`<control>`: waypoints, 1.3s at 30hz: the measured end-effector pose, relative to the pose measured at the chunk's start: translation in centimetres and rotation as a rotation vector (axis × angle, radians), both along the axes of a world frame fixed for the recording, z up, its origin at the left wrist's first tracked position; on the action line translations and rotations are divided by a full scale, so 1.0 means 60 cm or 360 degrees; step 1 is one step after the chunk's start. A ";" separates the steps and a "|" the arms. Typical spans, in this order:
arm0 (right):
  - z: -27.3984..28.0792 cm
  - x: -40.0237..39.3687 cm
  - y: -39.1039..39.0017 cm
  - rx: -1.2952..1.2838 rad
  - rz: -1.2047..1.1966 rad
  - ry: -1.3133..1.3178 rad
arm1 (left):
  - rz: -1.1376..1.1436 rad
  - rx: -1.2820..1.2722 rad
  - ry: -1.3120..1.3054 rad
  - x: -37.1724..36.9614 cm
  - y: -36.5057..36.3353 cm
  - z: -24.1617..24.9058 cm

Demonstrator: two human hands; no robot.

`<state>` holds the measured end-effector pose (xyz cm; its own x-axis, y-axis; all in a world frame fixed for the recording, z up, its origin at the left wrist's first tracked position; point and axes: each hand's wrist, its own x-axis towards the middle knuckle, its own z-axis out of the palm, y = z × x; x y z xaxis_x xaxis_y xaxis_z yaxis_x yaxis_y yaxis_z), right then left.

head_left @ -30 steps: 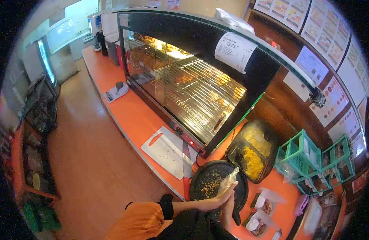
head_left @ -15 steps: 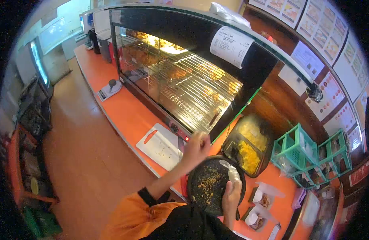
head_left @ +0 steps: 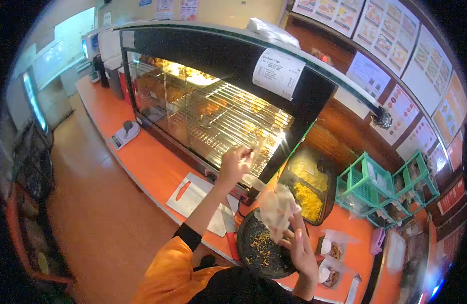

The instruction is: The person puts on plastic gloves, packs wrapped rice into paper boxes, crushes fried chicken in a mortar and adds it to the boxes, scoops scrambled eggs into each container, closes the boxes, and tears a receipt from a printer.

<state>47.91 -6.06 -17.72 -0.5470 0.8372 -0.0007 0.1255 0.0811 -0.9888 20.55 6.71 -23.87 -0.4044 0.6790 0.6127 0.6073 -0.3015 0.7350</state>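
My left hand (head_left: 236, 164) is raised at the front glass of the heated display cabinet (head_left: 294, 40), its fingers closed around a small dark door handle (head_left: 246, 154). Over a round black pan (head_left: 248, 256), my right hand (head_left: 298, 245) holds up a thin, clear plastic glove (head_left: 278, 209), loosely spread out from the fingertips. Orange-brown crumbs (head_left: 264, 248) lie in the pan. Inside the lit cabinet, browned food pieces (head_left: 213, 107) sit on wire racks.
Left of the pan lies a white cutting board (head_left: 190, 195) with a red-handled knife (head_left: 231, 243). A black tray (head_left: 294, 195) holds yellow food. Two food boxes (head_left: 330, 248) stand to the right, near green baskets (head_left: 367, 185). A scale (head_left: 125, 134) sits further along the orange counter.
My left hand has moved up and left onto the door handle. The plastic in my right hand, bunched up before, now hangs spread out. The view has shifted slightly.
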 end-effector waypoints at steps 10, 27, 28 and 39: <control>-0.007 -0.270 0.145 0.0985 -0.0440 0.0294 | 0.0115 0.0132 0.0095 -0.176 0.034 -0.016; -0.058 -0.290 0.145 0.1090 -0.1040 -0.0061 | -0.0290 0.0251 0.0161 -0.008 0.019 -0.067; -0.065 -0.284 0.147 0.1214 -0.1092 -0.0104 | -0.0308 0.0231 0.0153 -0.002 0.020 -0.075; -0.131 0.078 0.106 0.0828 -0.1045 -0.0447 | 0.0041 0.0268 -0.0447 0.164 -0.051 -0.083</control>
<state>52.60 0.32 -25.56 0.0078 0.9140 0.4057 0.5376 0.3383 -0.7724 30.36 3.67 -28.83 -0.5891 0.5651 0.5775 0.3970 -0.4201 0.8160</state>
